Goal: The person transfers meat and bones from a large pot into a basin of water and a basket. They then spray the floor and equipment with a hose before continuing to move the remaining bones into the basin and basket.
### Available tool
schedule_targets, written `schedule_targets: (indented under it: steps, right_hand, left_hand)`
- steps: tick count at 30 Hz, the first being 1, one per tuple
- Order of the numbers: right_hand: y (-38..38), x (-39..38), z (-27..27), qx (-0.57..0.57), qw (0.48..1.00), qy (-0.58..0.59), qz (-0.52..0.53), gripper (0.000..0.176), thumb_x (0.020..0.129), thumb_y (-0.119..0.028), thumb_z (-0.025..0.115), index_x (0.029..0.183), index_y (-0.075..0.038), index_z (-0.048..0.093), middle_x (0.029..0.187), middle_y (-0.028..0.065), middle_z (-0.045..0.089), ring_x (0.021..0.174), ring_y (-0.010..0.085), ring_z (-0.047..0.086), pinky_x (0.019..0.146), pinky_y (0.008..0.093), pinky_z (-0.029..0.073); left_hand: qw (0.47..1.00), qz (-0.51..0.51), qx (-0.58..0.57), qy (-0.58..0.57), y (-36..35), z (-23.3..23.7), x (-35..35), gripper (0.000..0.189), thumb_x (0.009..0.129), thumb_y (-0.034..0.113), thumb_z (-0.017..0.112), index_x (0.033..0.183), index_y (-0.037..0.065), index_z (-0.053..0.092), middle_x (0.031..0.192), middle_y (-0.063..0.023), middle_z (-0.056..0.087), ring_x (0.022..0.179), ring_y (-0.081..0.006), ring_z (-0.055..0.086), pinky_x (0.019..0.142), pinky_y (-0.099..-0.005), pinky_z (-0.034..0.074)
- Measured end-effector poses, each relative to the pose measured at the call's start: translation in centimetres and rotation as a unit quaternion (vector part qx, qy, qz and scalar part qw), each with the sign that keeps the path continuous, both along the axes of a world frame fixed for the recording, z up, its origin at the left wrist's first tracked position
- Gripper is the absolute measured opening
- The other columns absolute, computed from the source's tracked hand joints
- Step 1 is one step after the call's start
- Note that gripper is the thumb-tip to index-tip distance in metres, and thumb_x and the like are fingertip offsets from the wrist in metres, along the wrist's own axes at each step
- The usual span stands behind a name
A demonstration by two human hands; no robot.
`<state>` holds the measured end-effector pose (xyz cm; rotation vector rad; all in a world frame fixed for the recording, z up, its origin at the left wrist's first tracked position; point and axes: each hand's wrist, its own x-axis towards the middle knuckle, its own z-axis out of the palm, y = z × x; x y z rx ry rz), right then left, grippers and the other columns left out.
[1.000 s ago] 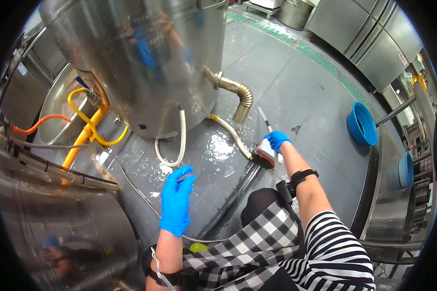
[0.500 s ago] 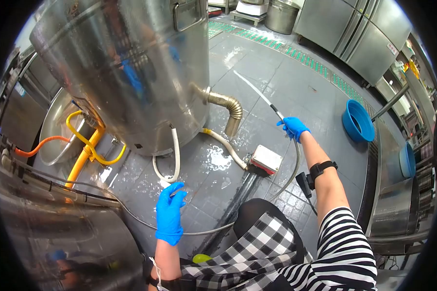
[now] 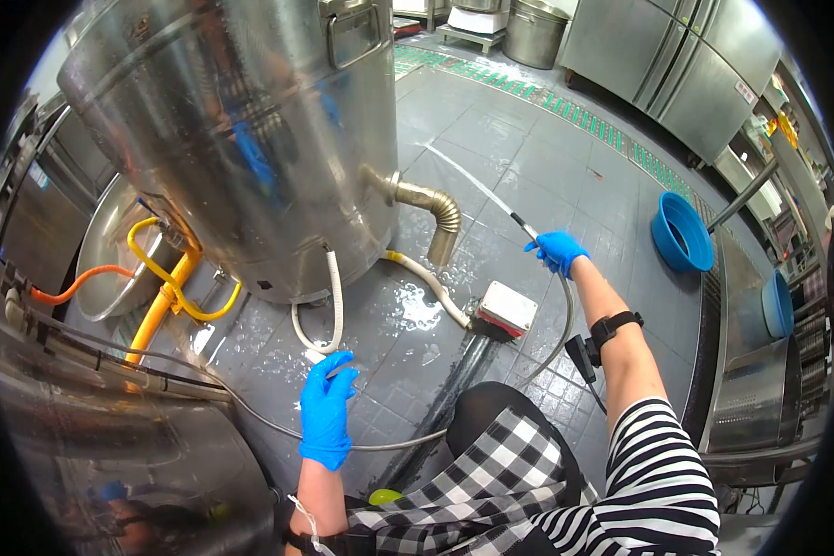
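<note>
A gray hose [image 3: 568, 320] right of center is gripped in the gloved right hand [image 3: 560, 253], a pale stream [image 3: 477, 183] arcing from its tip toward the top center. At lower left of center, the gloved left hand [image 3: 325, 412] is open, fingers curled, near a white tube [image 3: 335, 301] below a steel vessel [image 3: 241, 157], upper left.
</note>
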<state>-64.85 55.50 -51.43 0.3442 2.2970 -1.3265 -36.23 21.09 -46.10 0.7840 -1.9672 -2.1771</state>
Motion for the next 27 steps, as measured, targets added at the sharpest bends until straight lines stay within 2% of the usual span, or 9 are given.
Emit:
schedule_targets:
  steps: [3,7,10,11,15,18,21,25,27]
  right_hand:
    - [0.5,0.1,-1.9,0.006,0.999,-0.041,0.011,0.028,0.08,-0.023,0.04,0.084,-0.008,0.063,0.059,0.0043,0.047,0.04,0.0124,0.039,0.036,0.0256,0.034]
    - [0.4,0.5,-3.5,0.023,0.996,-0.081,0.018,0.027,0.08,-0.023,0.04,0.081,-0.009,0.064,0.058,0.0035,0.046,0.038,0.0126,0.038,0.035,0.0263,0.035]
    - [0.6,1.0,-4.2,0.053,0.991,-0.11,0.053,0.026,0.08,-0.022,0.041,0.08,-0.009,0.064,0.057,0.0032,0.047,0.038,0.0125,0.039,0.035,0.0264,0.035]
    - [0.4,1.7,-3.9,0.058,0.989,-0.123,0.058,0.027,0.082,-0.022,0.039,0.078,-0.009,0.063,0.055,-0.0008,0.041,0.039,0.009,0.034,0.035,0.023,0.029]
    - [2.4,0.9,-6.3,0.058,0.981,-0.178,0.047,0.024,0.08,-0.018,0.041,0.074,-0.007,0.062,0.051,0.0031,0.045,0.037,0.0126,0.038,0.034,0.0265,0.032]
    - [3.0,1.5,-6.4,0.136,0.977,-0.166,0.009,0.025,0.08,-0.015,0.04,0.073,-0.006,0.061,0.049,0.003,0.043,0.035,0.012,0.037,0.033,0.026,0.029]
    - [3.2,2.0,-6.2,0.101,0.975,-0.197,-0.011,0.025,0.079,-0.015,0.039,0.074,-0.005,0.061,0.049,0.0028,0.043,0.035,0.0114,0.037,0.032,0.0252,0.028]
    - [2.2,2.9,-5.4,0.039,0.974,-0.218,0.04,0.024,0.079,-0.016,0.04,0.074,-0.005,0.061,0.051,0.0015,0.044,0.035,0.0107,0.036,0.032,0.0245,0.029]
    - [0.4,3.5,-5.6,0.008,0.969,-0.237,0.073,0.023,0.079,-0.017,0.041,0.074,-0.006,0.061,0.053,0.0011,0.044,0.035,0.0103,0.035,0.033,0.0242,0.029]
  left_hand:
    - [1.0,0.0,0.001,0.001,0.0,0.0,0.0,0.025,0.077,0.01,0.054,0.102,0.009,0.053,0.102,-0.0021,0.055,0.088,-0.0123,0.05,0.07,-0.0256,0.041]
    - [1.0,-0.003,-0.006,-0.002,0.0,0.0,0.1,0.024,0.078,0.01,0.054,0.102,0.009,0.053,0.101,-0.0022,0.055,0.088,-0.0124,0.05,0.071,-0.0255,0.041]
    - [1.0,0.006,-0.016,0.009,0.3,0.5,0.1,0.026,0.075,0.015,0.055,0.1,0.008,0.054,0.094,-0.0034,0.054,0.086,-0.0127,0.051,0.07,-0.0265,0.041]
    - [1.0,0.005,-0.017,0.007,0.3,0.6,0.1,0.025,0.076,0.015,0.054,0.1,0.008,0.054,0.095,-0.0035,0.054,0.086,-0.0127,0.051,0.071,-0.0264,0.041]
    - [1.0,0.005,-0.02,0.008,0.3,0.6,0.2,0.026,0.077,0.016,0.053,0.101,0.008,0.054,0.095,-0.0036,0.054,0.086,-0.0128,0.051,0.071,-0.0264,0.041]
    - [1.0,0.005,-0.016,0.008,0.2,0.4,0.3,0.026,0.077,0.017,0.053,0.102,0.008,0.053,0.096,-0.0036,0.054,0.087,-0.0128,0.051,0.072,-0.0261,0.04]
    - [1.0,-0.004,-0.018,0.007,0.1,0.3,0.2,0.026,0.077,0.017,0.053,0.102,0.008,0.053,0.096,-0.0034,0.054,0.087,-0.0126,0.051,0.072,-0.0259,0.04]
    - [1.0,0.0,-0.015,0.007,0.0,0.3,0.3,0.026,0.077,0.016,0.053,0.102,0.008,0.053,0.097,-0.0031,0.054,0.087,-0.0125,0.051,0.072,-0.0261,0.04]
    - [1.0,-0.01,-0.018,0.001,-0.3,0.2,0.2,0.023,0.079,0.011,0.053,0.101,0.009,0.053,0.1,-0.0015,0.055,0.087,-0.0118,0.05,0.07,-0.0247,0.041]
